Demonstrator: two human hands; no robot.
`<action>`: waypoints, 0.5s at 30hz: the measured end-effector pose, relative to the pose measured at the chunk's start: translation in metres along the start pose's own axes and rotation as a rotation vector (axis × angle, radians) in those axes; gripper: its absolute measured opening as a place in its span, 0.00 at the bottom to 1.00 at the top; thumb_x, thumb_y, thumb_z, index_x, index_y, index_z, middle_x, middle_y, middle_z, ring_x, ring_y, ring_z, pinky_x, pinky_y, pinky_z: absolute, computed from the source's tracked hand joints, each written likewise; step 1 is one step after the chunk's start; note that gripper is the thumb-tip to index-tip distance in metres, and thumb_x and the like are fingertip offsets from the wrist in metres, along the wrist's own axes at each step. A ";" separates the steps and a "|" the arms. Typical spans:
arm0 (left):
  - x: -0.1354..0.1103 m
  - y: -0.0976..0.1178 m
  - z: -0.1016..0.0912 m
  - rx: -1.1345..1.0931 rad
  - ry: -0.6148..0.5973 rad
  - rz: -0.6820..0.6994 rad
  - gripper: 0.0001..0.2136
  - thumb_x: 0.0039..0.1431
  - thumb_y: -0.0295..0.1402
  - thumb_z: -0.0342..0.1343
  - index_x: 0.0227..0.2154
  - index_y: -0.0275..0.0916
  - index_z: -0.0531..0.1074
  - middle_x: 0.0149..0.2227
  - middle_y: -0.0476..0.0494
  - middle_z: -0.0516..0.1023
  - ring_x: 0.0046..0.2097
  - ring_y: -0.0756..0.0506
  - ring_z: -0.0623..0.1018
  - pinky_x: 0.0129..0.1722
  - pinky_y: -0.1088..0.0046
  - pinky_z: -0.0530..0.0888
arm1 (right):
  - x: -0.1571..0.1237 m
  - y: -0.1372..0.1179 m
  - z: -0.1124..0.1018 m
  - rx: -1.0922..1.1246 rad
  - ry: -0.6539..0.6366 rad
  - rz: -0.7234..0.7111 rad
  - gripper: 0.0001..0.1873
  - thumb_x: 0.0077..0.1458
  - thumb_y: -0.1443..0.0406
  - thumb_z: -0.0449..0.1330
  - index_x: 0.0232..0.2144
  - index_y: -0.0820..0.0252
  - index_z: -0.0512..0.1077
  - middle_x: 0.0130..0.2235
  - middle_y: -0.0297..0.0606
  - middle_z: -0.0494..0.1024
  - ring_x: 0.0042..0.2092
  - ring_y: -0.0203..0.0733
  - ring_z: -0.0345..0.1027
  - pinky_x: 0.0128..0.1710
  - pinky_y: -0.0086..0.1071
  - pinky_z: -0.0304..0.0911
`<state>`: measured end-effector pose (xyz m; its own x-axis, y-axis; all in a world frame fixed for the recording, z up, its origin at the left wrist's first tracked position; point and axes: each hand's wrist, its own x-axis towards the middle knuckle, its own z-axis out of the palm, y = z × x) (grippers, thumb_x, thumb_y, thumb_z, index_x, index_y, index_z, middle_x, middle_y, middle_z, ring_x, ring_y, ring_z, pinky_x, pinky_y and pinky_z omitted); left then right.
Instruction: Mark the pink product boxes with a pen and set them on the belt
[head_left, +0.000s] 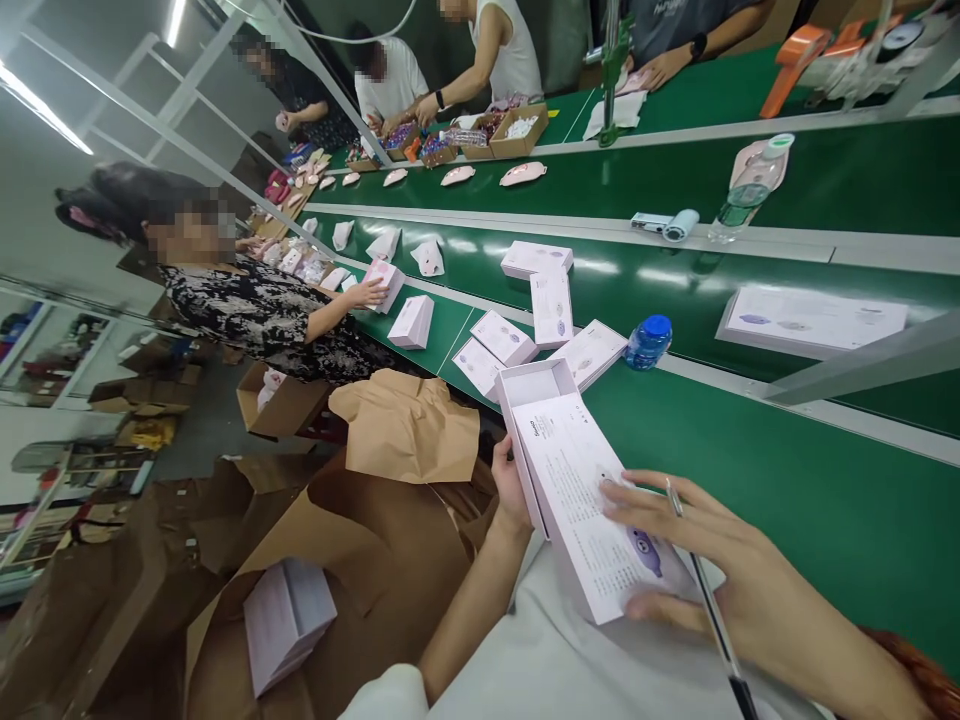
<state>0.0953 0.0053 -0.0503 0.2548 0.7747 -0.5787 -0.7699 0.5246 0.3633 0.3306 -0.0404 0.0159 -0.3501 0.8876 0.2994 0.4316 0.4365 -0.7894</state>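
My left hand [512, 488] grips the side of a white box base [536, 378], whose far end shows an open inside. A printed white box lid [566, 465] with a purple picture sits slanted over the base, partly off it. My right hand [720, 560] is closed on the near end of that lid, thumb at one edge and fingers across its top. Tucked between the right fingers is a pen [712, 610], pointing down toward my lap. Just beyond the base lie several closed white boxes [589, 352], some overlapping.
A blue-capped jar [649, 342] stands on the green table [787, 480]. Past it runs a green conveyor [622, 275] with white pouches and boxes. At lower left, a large carton [352, 570] holds white boxes. A co-worker [247, 300] touches a box at left; other people work across the line.
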 end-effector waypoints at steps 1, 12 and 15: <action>-0.001 -0.001 0.002 0.005 -0.002 -0.026 0.30 0.56 0.54 0.59 0.52 0.34 0.82 0.61 0.30 0.83 0.72 0.22 0.70 0.73 0.43 0.63 | 0.001 0.001 -0.002 0.011 -0.007 -0.038 0.19 0.67 0.49 0.66 0.56 0.44 0.80 0.55 0.36 0.88 0.57 0.52 0.84 0.53 0.42 0.84; -0.015 -0.009 0.012 0.093 -0.111 -0.150 0.41 0.52 0.57 0.62 0.63 0.33 0.75 0.68 0.27 0.76 0.75 0.19 0.64 0.75 0.41 0.58 | 0.007 0.001 0.005 0.131 -0.052 -0.062 0.23 0.63 0.56 0.72 0.59 0.50 0.80 0.66 0.43 0.79 0.70 0.58 0.70 0.72 0.55 0.65; -0.023 -0.016 -0.014 0.168 -0.098 -0.101 0.43 0.46 0.58 0.68 0.61 0.34 0.76 0.64 0.25 0.79 0.74 0.17 0.65 0.73 0.37 0.60 | 0.010 -0.006 0.001 0.350 -0.091 0.103 0.20 0.63 0.48 0.70 0.54 0.46 0.84 0.60 0.42 0.85 0.65 0.61 0.76 0.69 0.58 0.68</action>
<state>0.0932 -0.0256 -0.0531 0.3873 0.7415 -0.5479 -0.6310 0.6465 0.4288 0.3240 -0.0337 0.0229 -0.3985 0.9008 0.1726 0.1632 0.2548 -0.9531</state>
